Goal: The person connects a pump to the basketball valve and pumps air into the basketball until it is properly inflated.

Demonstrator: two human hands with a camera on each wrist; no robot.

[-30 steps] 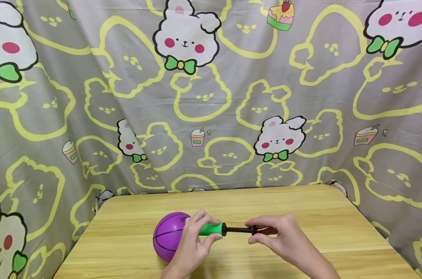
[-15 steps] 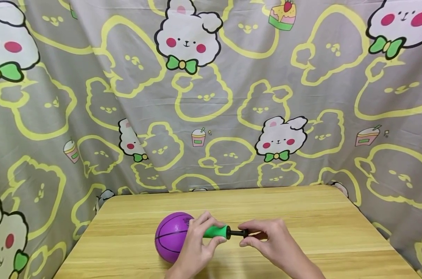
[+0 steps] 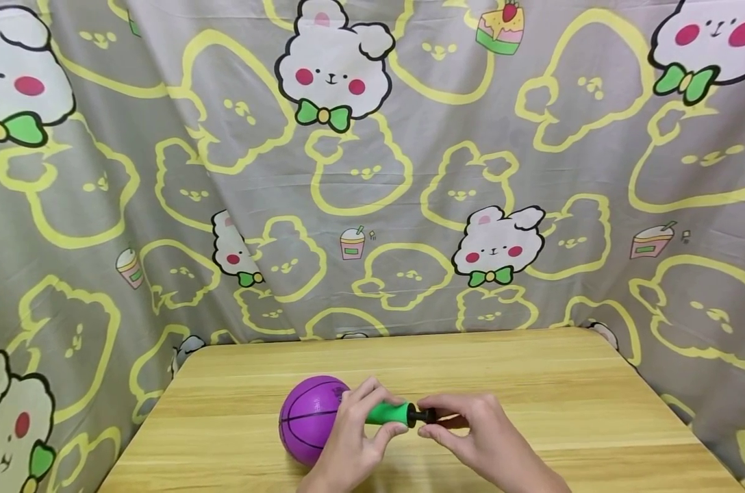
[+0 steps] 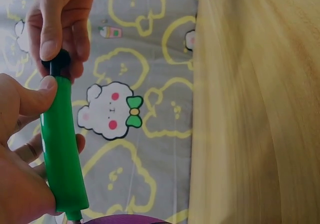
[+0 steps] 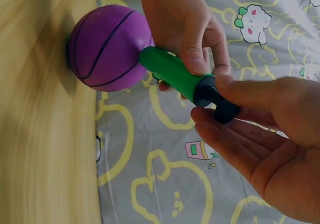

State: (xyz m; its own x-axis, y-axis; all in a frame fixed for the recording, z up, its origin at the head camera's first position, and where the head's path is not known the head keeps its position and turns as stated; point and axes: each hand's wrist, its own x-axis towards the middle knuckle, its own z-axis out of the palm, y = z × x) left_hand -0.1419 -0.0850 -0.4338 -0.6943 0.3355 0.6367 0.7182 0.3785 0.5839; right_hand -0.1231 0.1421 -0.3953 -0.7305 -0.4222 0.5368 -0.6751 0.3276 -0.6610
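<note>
A small purple ball (image 3: 307,418) (image 5: 107,46) sits on the wooden table (image 3: 533,383). A green pump barrel (image 3: 387,413) (image 4: 62,149) (image 5: 172,73) points into the ball's right side. My left hand (image 3: 354,438) (image 4: 20,149) grips the barrel, thumb and fingers curled round it. My right hand (image 3: 471,435) (image 5: 260,134) pinches the black pump handle (image 3: 426,415) (image 4: 56,64) (image 5: 220,106), which is pushed in close to the barrel's end.
A grey cloth (image 3: 409,171) printed with yellow outlines and white bunnies hangs behind and around the table. The table edge (image 4: 195,134) runs close to the hands in the left wrist view.
My right hand has pushed the black handle leftward into the green barrel, so the exposed rod has nearly vanished. The ball and left hand stayed roughly in place.
</note>
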